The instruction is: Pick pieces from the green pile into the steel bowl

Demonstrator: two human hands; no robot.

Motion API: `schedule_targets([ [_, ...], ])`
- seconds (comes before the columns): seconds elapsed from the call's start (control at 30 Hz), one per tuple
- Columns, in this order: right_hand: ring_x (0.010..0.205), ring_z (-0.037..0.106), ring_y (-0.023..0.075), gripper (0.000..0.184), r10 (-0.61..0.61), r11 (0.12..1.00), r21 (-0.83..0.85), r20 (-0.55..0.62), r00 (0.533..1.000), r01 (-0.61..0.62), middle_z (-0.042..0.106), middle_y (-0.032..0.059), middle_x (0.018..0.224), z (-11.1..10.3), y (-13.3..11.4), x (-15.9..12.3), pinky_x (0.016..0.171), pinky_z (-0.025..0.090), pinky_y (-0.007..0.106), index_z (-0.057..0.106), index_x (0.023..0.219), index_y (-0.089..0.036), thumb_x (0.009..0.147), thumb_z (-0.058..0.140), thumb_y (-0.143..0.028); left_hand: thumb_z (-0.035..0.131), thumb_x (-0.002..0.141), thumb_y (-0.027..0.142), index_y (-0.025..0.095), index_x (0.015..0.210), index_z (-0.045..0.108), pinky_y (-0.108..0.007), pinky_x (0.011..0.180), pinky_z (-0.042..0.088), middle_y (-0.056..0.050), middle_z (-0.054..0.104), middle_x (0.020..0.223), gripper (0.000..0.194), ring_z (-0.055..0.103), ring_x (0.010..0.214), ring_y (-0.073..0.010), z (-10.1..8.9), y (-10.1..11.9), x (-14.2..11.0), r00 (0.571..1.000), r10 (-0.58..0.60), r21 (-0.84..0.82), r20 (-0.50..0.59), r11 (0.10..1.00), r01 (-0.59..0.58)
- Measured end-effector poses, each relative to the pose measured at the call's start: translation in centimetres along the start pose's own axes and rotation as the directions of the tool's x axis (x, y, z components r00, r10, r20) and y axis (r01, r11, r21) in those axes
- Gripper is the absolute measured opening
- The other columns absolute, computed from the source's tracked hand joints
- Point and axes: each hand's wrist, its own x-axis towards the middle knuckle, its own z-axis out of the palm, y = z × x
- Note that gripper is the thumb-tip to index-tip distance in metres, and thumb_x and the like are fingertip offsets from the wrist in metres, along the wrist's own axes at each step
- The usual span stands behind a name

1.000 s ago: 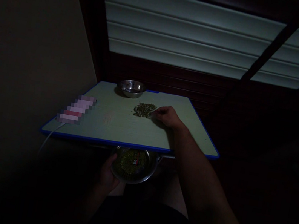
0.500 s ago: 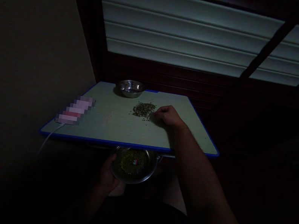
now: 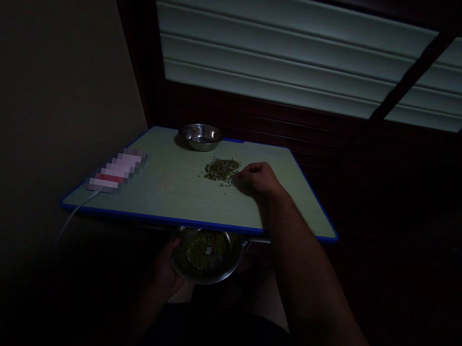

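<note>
My left hand (image 3: 168, 269) grips the rim of a metal bowl (image 3: 219, 280) below the table's front edge, thumb over the side. Greenish beans or seeds (image 3: 200, 252) lie inside that bowl, with a small white-and-red patch among them. On the table, my right hand (image 3: 260, 177) is at the right side of a loose pile of small greenish-brown beans or seeds (image 3: 220, 169). Its fingers are pinched together, pointing left at the pile; whatever is between them is too small and dark to make out.
The pale table (image 3: 182, 200) has a blue edge. A second metal bowl (image 3: 201, 138) stands at its back left. A blurred-out phone-like object (image 3: 116, 171) with a white cable (image 3: 75, 215) lies at the left. A wall rises on the left, and dark wooden panels stand behind.
</note>
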Motion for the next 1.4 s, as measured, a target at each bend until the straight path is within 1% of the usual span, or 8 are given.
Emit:
schedule_targets([
  [0.23, 0.053, 0.05, 0.0107, 0.012, 0.004, 0.999, 0.032, 0.08, 0.997, -0.007, 0.062, 0.002, 0.058, 0.0, -0.1, -0.2, 0.051, 0.038, 0.023, 0.069, 0.066, -0.012, 0.061, 0.064, -0.022, 0.063, 0.073, 0.03, 0.02, 0.087, 0.075, -0.042, 0.085, 0.053, -0.006, 0.077, 0.084, 0.021, 0.07, 0.091, -0.0277, 0.5, 0.1, -0.4, 0.999, 0.006, 0.029, -0.043, 1.0, -0.004],
  [0.6, 0.054, 0.051, 0.0119, 0.014, -0.002, 0.998, 0.064, 0.097, 0.995, -0.004, 0.064, 0.0039, 0.061, 0.1, -0.6, -0.6, 0.053, 0.04, 0.026, 0.07, 0.068, -0.013, 0.06, 0.066, -0.023, 0.06, 0.074, 0.029, 0.02, 0.089, 0.074, -0.041, 0.089, 0.052, -0.006, 0.077, 0.083, 0.022, 0.069, 0.094, -0.0275, 0.7, 0.1, -0.4, 0.997, 0.004, 0.044, -0.072, 0.999, 0.0],
  [0.7, 0.054, 0.05, 0.0116, 0.013, 0.006, 0.996, 0.09, 0.113, 0.994, -0.017, 0.064, 0.0038, 0.06, 0.1, -0.8, -0.7, 0.051, 0.039, 0.024, 0.07, 0.067, -0.013, 0.059, 0.065, -0.021, 0.06, 0.074, 0.029, 0.018, 0.088, 0.075, -0.041, 0.086, 0.053, -0.007, 0.077, 0.084, 0.023, 0.069, 0.092, -0.0272, 0.9, 0.1, -0.5, 0.998, 0.014, 0.039, -0.059, 0.999, -0.012],
  [0.83, 0.053, 0.05, 0.0115, 0.013, 0.002, 0.997, 0.078, 0.085, 0.996, -0.008, 0.063, 0.0035, 0.059, 0.0, -0.6, -0.5, 0.051, 0.039, 0.024, 0.07, 0.067, -0.012, 0.059, 0.063, -0.02, 0.062, 0.074, 0.029, 0.017, 0.086, 0.075, -0.039, 0.084, 0.053, -0.008, 0.077, 0.085, 0.022, 0.07, 0.089, -0.0266, 0.8, 0.1, -0.5, 0.999, 0.017, 0.026, -0.052, 1.0, -0.016],
  [0.93, 0.054, 0.05, 0.0116, 0.014, -0.004, 0.998, 0.06, 0.076, 0.997, 0.0, 0.063, 0.0035, 0.06, -0.1, -0.3, -0.3, 0.053, 0.039, 0.025, 0.07, 0.066, -0.012, 0.058, 0.063, -0.022, 0.063, 0.073, 0.03, 0.018, 0.087, 0.075, -0.041, 0.086, 0.052, -0.008, 0.077, 0.085, 0.022, 0.07, 0.09, -0.0277, 0.6, 0.1, -0.3, 0.999, -0.002, 0.022, -0.038, 1.0, 0.002],
  [1.07, 0.052, 0.047, 0.0105, 0.015, 0.011, 0.998, 0.056, 0.092, 0.996, -0.016, 0.061, 0.0031, 0.058, -0.1, -0.2, -0.3, 0.051, 0.038, 0.025, 0.068, 0.065, -0.011, 0.058, 0.064, -0.023, 0.063, 0.073, 0.03, 0.019, 0.087, 0.075, -0.041, 0.085, 0.053, -0.007, 0.077, 0.084, 0.022, 0.07, 0.091, -0.0279, 0.7, 0.1, -0.3, 1.0, 0.016, 0.011, -0.021, 1.0, -0.015],
  [1.23, 0.049, 0.046, 0.0096, 0.013, 0.03, 0.996, 0.079, 0.135, 0.99, -0.041, 0.059, 0.0024, 0.055, -0.1, -0.4, -0.6, 0.048, 0.035, 0.024, 0.067, 0.063, -0.011, 0.056, 0.064, -0.022, 0.061, 0.073, 0.027, 0.019, 0.083, 0.075, -0.037, 0.079, 0.055, -0.005, 0.077, 0.08, 0.019, 0.071, 0.084, -0.025, 1.1, 0.1, -0.6, 0.998, 0.013, -0.002, -0.058, 1.0, -0.013],
  [1.4, 0.046, 0.045, 0.0087, 0.013, 0.018, 0.991, 0.125, 0.204, 0.979, -0.045, 0.058, 0.0014, 0.053, -0.2, -0.5, -0.8, 0.047, 0.034, 0.023, 0.067, 0.063, -0.012, 0.055, 0.065, -0.022, 0.061, 0.073, 0.027, 0.016, 0.084, 0.075, -0.039, 0.081, 0.054, -0.007, 0.077, 0.079, 0.02, 0.071, 0.083, -0.0261, 1.0, 0.2, -0.6, 0.999, -0.018, -0.013, -0.041, 1.0, 0.017],
])
